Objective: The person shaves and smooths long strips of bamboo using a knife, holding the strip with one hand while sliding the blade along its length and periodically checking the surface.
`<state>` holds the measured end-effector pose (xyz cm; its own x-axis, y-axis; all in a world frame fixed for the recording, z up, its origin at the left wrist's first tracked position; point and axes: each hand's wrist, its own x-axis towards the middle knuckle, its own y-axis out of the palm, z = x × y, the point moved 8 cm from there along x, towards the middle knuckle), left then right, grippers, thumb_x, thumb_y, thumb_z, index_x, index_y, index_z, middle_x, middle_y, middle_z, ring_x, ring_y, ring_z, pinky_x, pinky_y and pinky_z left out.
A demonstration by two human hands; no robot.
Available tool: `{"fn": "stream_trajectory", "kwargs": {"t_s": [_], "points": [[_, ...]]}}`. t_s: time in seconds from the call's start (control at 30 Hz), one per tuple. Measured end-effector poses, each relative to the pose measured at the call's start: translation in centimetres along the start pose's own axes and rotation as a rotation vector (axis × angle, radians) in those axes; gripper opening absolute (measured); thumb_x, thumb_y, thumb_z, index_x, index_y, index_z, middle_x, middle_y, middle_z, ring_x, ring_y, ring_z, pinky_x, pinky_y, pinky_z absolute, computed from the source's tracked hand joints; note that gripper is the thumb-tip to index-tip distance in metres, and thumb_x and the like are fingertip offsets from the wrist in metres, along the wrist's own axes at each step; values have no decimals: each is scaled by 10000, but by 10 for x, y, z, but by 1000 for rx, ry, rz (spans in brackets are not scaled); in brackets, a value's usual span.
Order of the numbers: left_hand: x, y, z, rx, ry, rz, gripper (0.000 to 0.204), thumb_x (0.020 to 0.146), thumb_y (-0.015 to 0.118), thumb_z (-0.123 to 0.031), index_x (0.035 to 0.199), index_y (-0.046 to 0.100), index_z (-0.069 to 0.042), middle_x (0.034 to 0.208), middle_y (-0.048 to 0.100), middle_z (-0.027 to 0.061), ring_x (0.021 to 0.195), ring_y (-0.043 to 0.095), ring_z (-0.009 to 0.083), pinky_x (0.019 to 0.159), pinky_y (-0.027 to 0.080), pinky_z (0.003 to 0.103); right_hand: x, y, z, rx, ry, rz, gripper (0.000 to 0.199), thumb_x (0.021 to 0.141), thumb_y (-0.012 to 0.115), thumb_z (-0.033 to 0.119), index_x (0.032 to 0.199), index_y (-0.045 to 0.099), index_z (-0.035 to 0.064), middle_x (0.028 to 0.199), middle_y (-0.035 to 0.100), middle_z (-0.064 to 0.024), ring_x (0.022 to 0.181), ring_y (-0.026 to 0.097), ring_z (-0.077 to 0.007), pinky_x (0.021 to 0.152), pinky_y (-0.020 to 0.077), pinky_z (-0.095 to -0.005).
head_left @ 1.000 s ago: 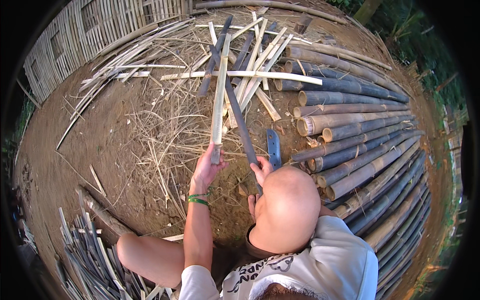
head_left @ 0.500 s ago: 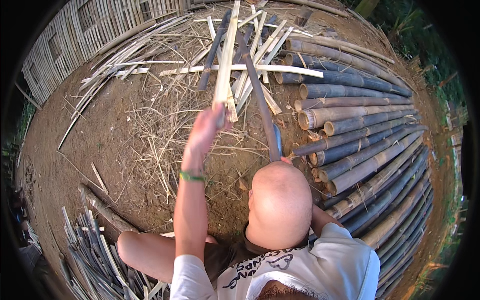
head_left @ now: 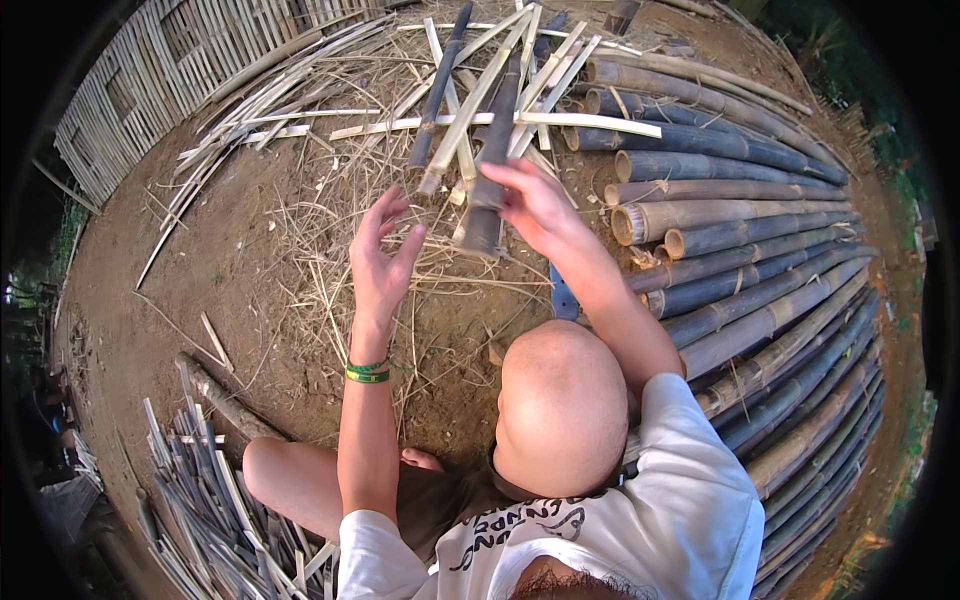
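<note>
My left hand (head_left: 380, 265) is raised over the straw-littered ground with its fingers spread and nothing in them. Just beyond it, a pale split bamboo strip (head_left: 470, 110) lies across other strips, its near end apart from my fingers. My right hand (head_left: 540, 205) reaches forward past my raised knee and grips the right edge of a dark bamboo strip (head_left: 484, 222) near its close end; the far end of this strip rests on the pile. Motion slightly blurs the dark strip's near end. A small blue object (head_left: 563, 295), partly hidden, is beside my knee.
Dark bamboo poles (head_left: 740, 235) lie stacked along the right. More pale strips (head_left: 270, 100) lie at the far left, near a woven bamboo wall (head_left: 180, 80). Thin split pieces (head_left: 215, 500) are heaped at the lower left beside a short log (head_left: 230, 400). Shavings (head_left: 310, 260) litter the dirt.
My left hand has let go of the pale strip, which now lies on the pile, and has opened. My right hand has come forward from behind the knee, and the dark strip has shifted left.
</note>
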<state>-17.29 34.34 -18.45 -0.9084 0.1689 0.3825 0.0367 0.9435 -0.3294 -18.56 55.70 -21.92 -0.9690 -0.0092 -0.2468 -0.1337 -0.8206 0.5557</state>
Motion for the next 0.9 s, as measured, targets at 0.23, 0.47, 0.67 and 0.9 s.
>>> {"fn": "stream_trajectory", "kwargs": {"t_s": [0.23,0.47,0.67,0.9], "points": [[-5,-42,-90,190,492,-127,528,742,776,71,1240,614,8,1277,614,177,1183,602,268,971,515,369,7,73,-3,16,32,71,267,830,783,132,983,574,67,858,632,-19,699,609,-95,587,500,-231],[10,-49,-103,74,583,-255,282,793,731,82,1056,647,23,1033,719,154,998,697,248,869,583,358,-5,71,-3,94,-7,219,295,969,631,316,1070,585,43,924,641,-52,805,637,-126,701,529,-270],[37,-98,-98,-163,446,-601,135,934,658,-26,1007,587,63,947,682,145,882,681,165,795,620,346,-60,-67,-116,-1209,-251,-138,622,973,591,390,1384,431,-49,1367,484,-307,1291,483,-410,1059,407,-493],[47,-188,-103,-231,399,-878,190,944,661,-123,935,548,29,922,666,135,818,681,199,765,635,379,-152,-207,-218,-1662,-66,-527,548,963,578,342,1306,474,-72,1215,539,-315,1169,526,-443,965,434,-511]]}}
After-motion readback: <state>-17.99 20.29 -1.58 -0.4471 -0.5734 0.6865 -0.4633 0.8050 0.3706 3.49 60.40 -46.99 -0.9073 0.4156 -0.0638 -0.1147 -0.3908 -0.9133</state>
